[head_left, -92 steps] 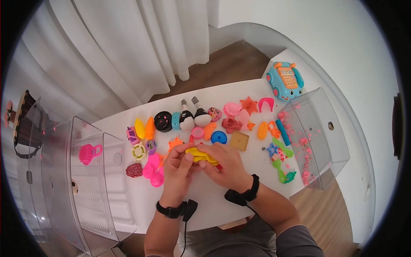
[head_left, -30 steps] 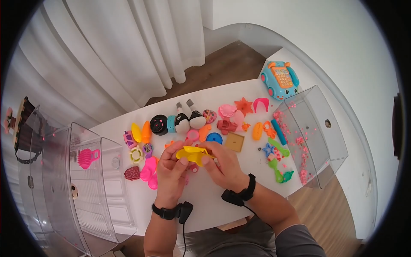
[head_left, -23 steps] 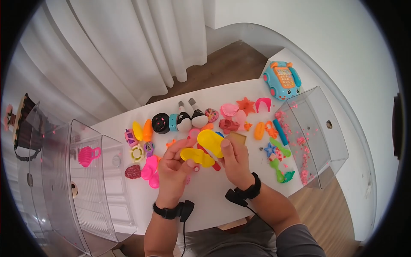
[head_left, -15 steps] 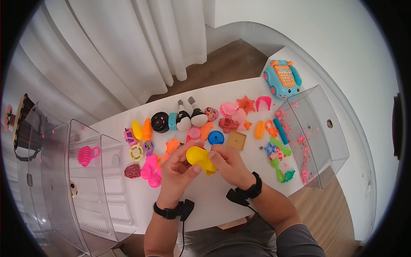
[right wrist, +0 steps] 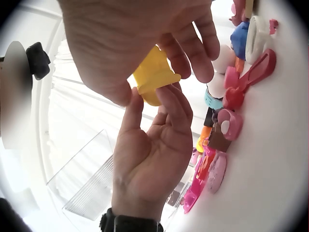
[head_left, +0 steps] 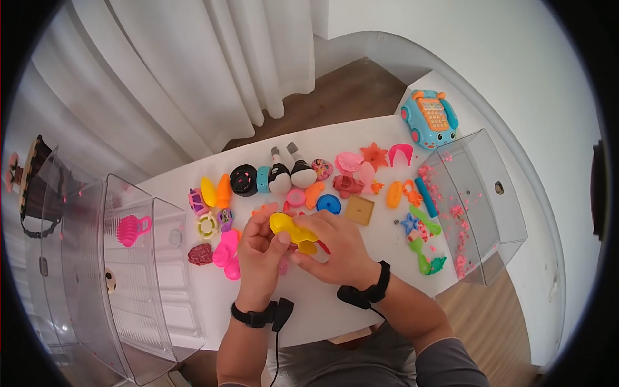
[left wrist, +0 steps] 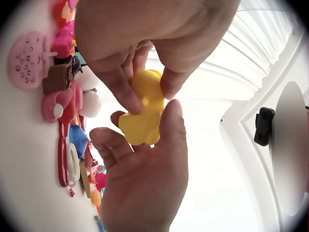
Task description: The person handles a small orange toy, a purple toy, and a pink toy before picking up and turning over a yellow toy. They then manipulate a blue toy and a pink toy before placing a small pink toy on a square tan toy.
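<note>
Both hands hold a yellow plastic toy piece with rounded lobes, like a shaping mould [head_left: 289, 226], above the near middle of the white table. The left hand [head_left: 259, 258] pinches one end between thumb and fingers; in the left wrist view these fingertips press the rounded top of the yellow mould [left wrist: 147, 89]. From the other side, the right hand [head_left: 340, 248] grips the wider end with thumb and fingers, covering part of it. A flat edge of the yellow mould [right wrist: 159, 81] faces the right wrist camera. Beneath the hands, a red-handled toy [right wrist: 260, 67] lies partly hidden.
Toys spread across the white table [head_left: 309, 316], among them a blue disc [head_left: 329, 204], a tan square tray [head_left: 359, 211] and pink moulds [head_left: 227, 253]. Clear bins flank it, one at left [head_left: 155, 277] and one at right [head_left: 490, 200]. A toy telephone [head_left: 431, 119] stands at the back right.
The yellow mould's two parts were separated, one in each hand, about 0.8 s ago. They are now together between the hands, turned differently from half a second ago.
</note>
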Tool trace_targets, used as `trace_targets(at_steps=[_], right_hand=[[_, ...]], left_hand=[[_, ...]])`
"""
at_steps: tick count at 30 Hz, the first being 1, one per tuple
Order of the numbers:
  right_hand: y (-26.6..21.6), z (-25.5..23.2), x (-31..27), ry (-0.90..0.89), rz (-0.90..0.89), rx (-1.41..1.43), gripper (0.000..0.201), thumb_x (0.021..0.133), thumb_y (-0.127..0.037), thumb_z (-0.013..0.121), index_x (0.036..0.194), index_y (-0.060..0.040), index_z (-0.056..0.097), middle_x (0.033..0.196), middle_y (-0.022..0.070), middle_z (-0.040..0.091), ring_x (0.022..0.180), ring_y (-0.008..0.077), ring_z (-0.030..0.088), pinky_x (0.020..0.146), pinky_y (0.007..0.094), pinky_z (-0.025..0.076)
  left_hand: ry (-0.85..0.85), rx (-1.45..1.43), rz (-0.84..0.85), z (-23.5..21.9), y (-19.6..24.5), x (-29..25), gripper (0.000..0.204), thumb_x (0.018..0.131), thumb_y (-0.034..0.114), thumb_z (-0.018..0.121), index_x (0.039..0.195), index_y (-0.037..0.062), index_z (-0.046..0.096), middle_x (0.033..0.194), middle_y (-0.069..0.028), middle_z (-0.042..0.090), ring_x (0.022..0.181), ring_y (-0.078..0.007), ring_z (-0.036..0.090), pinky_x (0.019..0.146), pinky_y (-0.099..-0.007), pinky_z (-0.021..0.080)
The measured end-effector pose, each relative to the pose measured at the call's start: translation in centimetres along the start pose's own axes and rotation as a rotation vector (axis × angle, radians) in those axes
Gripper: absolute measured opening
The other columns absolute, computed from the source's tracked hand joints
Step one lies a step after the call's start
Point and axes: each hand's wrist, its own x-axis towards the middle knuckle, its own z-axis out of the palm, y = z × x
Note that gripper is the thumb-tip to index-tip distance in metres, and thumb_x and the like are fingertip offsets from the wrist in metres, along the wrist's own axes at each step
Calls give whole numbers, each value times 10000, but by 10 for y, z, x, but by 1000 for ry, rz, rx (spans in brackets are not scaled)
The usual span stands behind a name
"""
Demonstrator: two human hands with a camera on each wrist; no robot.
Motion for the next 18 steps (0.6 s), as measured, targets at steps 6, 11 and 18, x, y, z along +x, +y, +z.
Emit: trace_targets(at_steps=[6, 11, 18], right_hand=[[0, 3, -2, 29, 25, 35, 482, 824, -242, 855, 1215, -41, 657, 983, 112, 674, 802, 280, 673, 696, 351, 536], [-4, -1, -1, 0, 75, 67, 440, 846, -257, 846, 1173, -34, 652, 967, 114, 674, 785, 277, 671, 694, 341, 537], [0, 0, -2, 11, 58, 95, 385, 888, -263, 811, 1142, -22, 652, 969, 127, 680, 785, 287, 675, 695, 341, 539]], left_hand=[[-14, 0, -31, -1, -2, 0, 395, 1020, 140, 707, 1369, 1, 586, 1300, -145, 693, 1136, -195, 695, 930, -316, 604], [-10, -6, -50, 0, 0, 0, 342, 1037, 156, 685, 1323, -8, 594, 1293, -157, 699, 1123, -201, 704, 926, -317, 613], [-16, -14, -55, 0, -1, 1, 372, 1039, 189, 689, 1334, -3, 566, 1291, -172, 700, 1117, -211, 708, 911, -322, 615]])
